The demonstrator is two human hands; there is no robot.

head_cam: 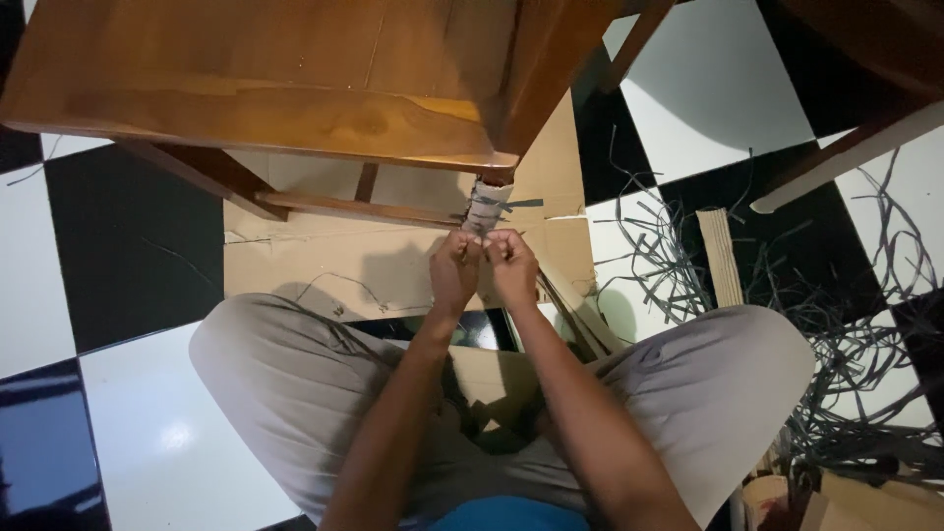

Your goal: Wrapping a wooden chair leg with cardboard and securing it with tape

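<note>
Left hand (454, 267) and right hand (512, 264), fingers clamped together on grey strip (489, 206) wrapping the wooden furniture leg (487, 202); leg's lower end hidden behind hands, grip detail unclear.

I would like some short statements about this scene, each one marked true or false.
1. Both hands, the left hand and the right hand, are at the wrapped chair leg. True.
2. The floor is plain grey. False: it is black and white tiles.
3. Loose grey strips lie on the person's right. True.
4. The chair stands on a green carpet. False: it stands on flat cardboard.
</note>
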